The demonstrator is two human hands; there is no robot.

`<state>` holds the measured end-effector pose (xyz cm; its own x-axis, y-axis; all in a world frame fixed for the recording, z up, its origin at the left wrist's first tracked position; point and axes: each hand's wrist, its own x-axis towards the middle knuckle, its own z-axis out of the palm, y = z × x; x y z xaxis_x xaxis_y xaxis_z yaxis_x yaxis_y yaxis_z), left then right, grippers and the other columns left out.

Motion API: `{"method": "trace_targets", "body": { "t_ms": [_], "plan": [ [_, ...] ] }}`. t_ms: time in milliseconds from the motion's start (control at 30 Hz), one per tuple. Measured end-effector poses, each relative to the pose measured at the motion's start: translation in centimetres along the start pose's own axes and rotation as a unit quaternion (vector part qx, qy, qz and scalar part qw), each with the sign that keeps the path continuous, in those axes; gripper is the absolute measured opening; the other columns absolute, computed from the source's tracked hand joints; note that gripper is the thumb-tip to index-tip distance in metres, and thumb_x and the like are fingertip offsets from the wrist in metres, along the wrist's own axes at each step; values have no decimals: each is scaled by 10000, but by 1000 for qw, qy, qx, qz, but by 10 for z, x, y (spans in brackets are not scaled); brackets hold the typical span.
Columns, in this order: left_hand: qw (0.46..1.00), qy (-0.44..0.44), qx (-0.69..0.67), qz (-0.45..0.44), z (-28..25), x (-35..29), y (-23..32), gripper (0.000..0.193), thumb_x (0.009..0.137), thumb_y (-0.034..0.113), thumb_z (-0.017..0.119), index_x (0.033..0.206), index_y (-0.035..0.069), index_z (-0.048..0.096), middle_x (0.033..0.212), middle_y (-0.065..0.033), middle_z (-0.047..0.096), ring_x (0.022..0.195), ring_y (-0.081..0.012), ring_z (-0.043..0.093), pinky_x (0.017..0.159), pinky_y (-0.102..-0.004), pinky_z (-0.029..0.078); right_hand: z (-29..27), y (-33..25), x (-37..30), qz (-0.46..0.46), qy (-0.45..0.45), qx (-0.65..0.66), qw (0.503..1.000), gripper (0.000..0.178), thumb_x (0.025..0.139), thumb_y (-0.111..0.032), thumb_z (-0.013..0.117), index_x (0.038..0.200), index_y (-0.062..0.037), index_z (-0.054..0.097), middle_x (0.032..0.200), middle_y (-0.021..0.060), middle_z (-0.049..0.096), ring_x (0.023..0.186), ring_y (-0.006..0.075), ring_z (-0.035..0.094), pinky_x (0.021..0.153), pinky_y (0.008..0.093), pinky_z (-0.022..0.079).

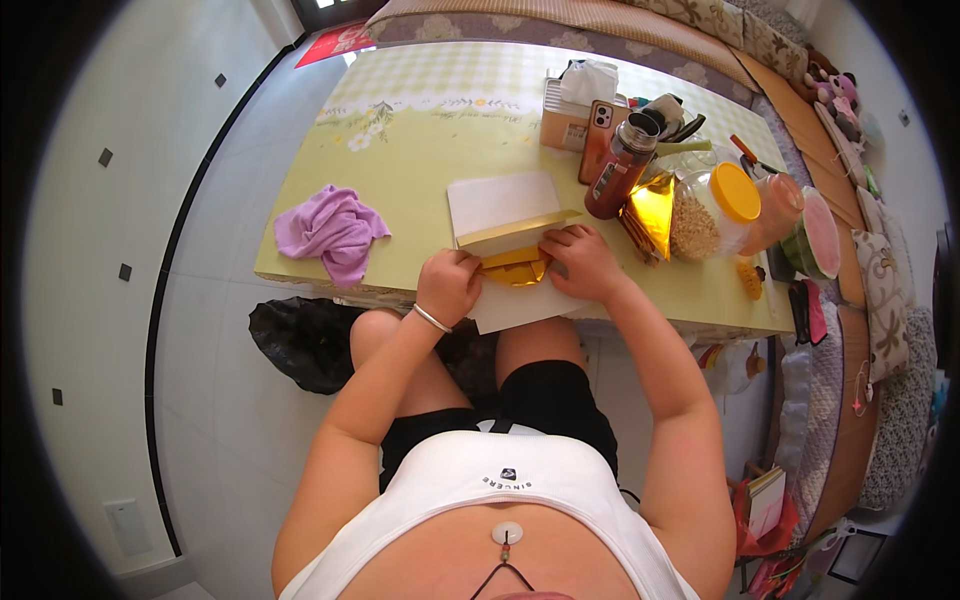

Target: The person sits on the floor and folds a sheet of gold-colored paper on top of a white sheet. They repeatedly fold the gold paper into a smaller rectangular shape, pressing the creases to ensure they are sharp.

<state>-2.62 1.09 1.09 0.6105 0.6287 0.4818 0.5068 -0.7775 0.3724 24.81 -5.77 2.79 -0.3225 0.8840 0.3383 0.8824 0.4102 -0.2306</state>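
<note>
A sheet of shiny gold foil paper [514,270], partly folded, lies in front of me at the table's near edge. My left hand [447,287] pinches its left end, with a bracelet on that wrist. At its right end my right hand [583,263] is closed, fingers bent over the paper. A raised strip with a paler gold face stands along the far side of the foil, between the two hands. Beneath is a white sheet or board [505,203], which reaches past the table edge toward my lap. My fingertips partly hide the foil's ends.
A crumpled purple cloth [332,232] lies at the left. To the right stand a dark red flask [620,172], a phone [598,138], a tissue box [563,120], gold foil pieces [652,208], a yellow-lidded jar [735,192] and cut watermelon [818,235]. A black bag [300,340] sits below the table.
</note>
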Motion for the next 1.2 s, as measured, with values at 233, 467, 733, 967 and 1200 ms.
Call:
{"method": "trace_targets", "body": {
  "t_ms": [233,467,733,967,1200],
  "plan": [
    [908,35,-299,-292,8,2,-26,65,884,83,686,928,35,681,802,-39,703,667,-156,677,539,-265,479,25,-3,0,281,106,420,856,173,872,-59,676,1041,-39,645,810,48,666,744,140,655,678,293,513],
    [734,51,-537,-412,17,10,-33,57,888,36,693,922,48,649,816,-49,702,675,-132,696,548,-216,508,51,-10,5,300,243,587,711,75,899,-2,675,959,-13,631,815,50,669,634,116,659,598,228,541],
    [709,72,-572,-406,18,8,-31,131,879,-17,697,1005,-5,666,846,-95,715,729,-202,725,633,-281,597,39,-15,2,330,205,610,690,127,941,-87,664,1006,22,649,887,76,695,683,153,696,647,247,573],
    [717,45,-568,-401,21,8,-35,175,861,-38,705,1031,-22,668,870,-126,725,727,-210,730,623,-280,604,36,-3,-1,385,110,603,690,199,932,-77,675,1090,43,672,885,90,701,684,154,703,633,248,584],
    [744,24,-521,-417,18,11,-29,134,844,-42,706,975,-20,687,858,-100,727,692,-171,712,585,-244,563,34,-9,0,392,127,586,698,166,968,-113,637,1051,26,673,881,86,700,686,144,700,620,238,579]
  ]
}}
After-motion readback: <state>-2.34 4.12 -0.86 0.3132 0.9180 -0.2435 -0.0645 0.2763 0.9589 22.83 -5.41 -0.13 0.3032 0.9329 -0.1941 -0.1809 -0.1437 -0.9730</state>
